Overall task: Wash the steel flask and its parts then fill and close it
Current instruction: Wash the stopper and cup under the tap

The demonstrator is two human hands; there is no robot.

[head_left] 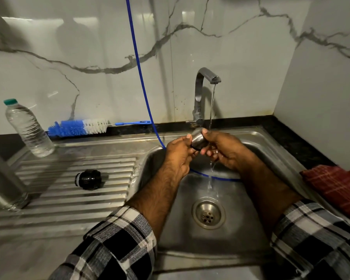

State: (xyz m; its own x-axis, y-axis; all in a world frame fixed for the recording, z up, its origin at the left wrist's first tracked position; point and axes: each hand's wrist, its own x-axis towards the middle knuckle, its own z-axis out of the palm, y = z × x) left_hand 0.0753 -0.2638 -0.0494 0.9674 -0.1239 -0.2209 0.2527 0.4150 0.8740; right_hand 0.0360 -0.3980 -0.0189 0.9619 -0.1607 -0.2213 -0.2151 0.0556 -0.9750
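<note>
Over the sink basin [249,201] both my hands hold a small steel flask cap [198,138] with a black rim, just left of the running water stream [212,110] from the tap [202,91]. My left hand [179,153] pinches the cap from the left. My right hand [222,149] grips it from the right, and water runs over its fingers. The steel flask body [3,182] stands at the left edge of the drainboard. A black stopper [88,179] lies on its side on the drainboard ridges.
A clear plastic water bottle [27,129] with a green cap stands at the back left. A blue and white bottle brush [79,127] lies along the wall. A blue hose [141,77] hangs down into the basin. A red checked cloth [335,186] lies on the right counter.
</note>
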